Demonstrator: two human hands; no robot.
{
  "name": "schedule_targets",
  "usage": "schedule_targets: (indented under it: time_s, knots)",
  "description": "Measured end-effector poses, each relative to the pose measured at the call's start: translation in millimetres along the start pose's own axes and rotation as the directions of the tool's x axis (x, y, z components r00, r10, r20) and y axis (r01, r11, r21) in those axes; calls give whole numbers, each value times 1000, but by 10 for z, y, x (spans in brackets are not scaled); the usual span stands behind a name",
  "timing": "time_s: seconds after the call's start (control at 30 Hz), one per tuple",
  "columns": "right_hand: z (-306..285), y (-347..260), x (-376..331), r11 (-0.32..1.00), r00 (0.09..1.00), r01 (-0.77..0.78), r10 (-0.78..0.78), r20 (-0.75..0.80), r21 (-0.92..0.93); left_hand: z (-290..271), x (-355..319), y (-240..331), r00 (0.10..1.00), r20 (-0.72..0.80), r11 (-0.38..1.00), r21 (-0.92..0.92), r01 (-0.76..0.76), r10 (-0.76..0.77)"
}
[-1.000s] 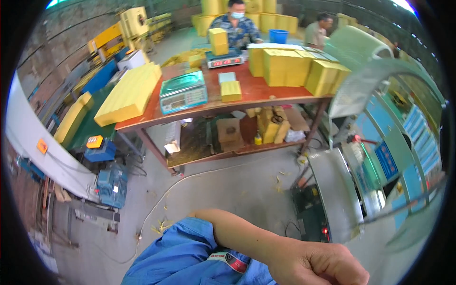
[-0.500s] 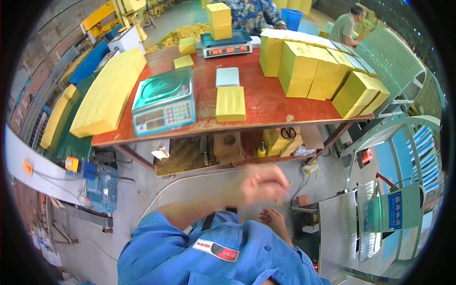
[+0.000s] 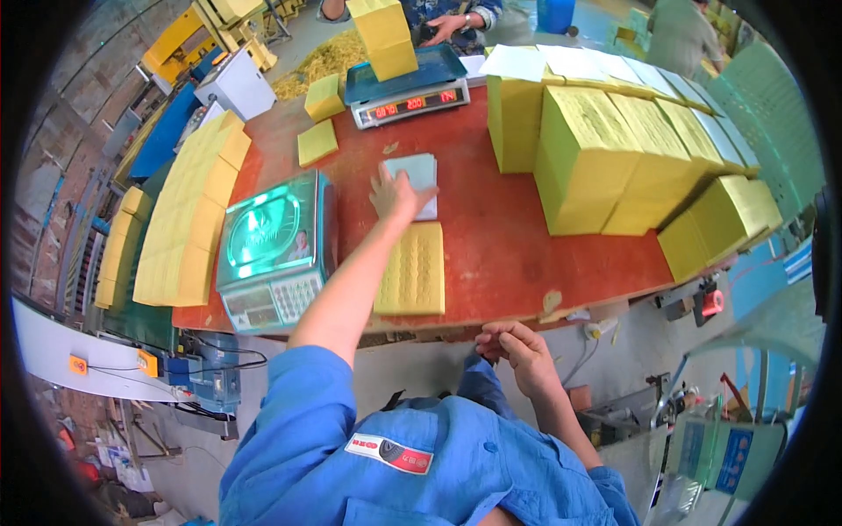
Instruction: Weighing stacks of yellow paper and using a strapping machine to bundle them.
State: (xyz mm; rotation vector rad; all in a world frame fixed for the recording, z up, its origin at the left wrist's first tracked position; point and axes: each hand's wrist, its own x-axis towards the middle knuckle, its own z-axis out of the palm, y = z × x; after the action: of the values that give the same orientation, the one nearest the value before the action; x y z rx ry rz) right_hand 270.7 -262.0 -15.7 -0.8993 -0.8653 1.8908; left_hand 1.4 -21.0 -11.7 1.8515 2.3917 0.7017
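Observation:
My left hand [image 3: 399, 195] reaches over the table, its fingers spread across a stack of pale blue-white sheets [image 3: 427, 208]. Fingers lie over the stack's left side and the thumb over its right side. Just nearer, a yellow embossed paper stack [image 3: 412, 272] lies flat, partly behind my left forearm. My right hand [image 3: 524, 355] hovers off the table's front edge, fingers loosely bent, with nothing visible in it. Left of my forearm stands a digital scale [image 3: 272, 232] with a shiny, bare plate.
A second scale [image 3: 410, 107] carries tall yellow paper blocks [image 3: 386, 39]; a person's hand [image 3: 447, 26] is behind it. Yellow stacks [image 3: 588, 158], some topped with white sheets [image 3: 605, 66], line the red table's [image 3: 500, 263] right. More yellow stacks [image 3: 189, 210] stand left.
My left hand has moved from in front of my body out onto the pale sheets. My right hand has risen toward the table edge. The table now appears closer.

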Motion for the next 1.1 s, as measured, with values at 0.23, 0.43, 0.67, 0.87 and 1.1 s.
schedule_targets:
  time_s: [0.23, 0.43, 0.67, 0.87, 1.1]
  knots:
    - [-248, -478, 906, 985, 968, -174, 175, 179, -19, 153, 172, 151, 983, 111, 987, 82, 136, -145]
    - [-336, -685, 1443, 978, 945, -187, 204, 255, -91, 111, 211, 129, 986, 105, 991, 46, 127, -132]
    - [-192, -704, 1696, 971, 956, -229, 237, 172, -64, 198, 242, 28, 999, -48, 999, 49, 11, -8]
    - [-113, -712, 1960, 973, 968, -227, 231, 102, -45, 121, 318, -190, 998, 42, 971, -239, -31, 42]
    - [177, -722, 2585, 983, 987, -141, 148, 60, -115, 60, 350, -296, 996, 74, 919, -393, -23, 57]
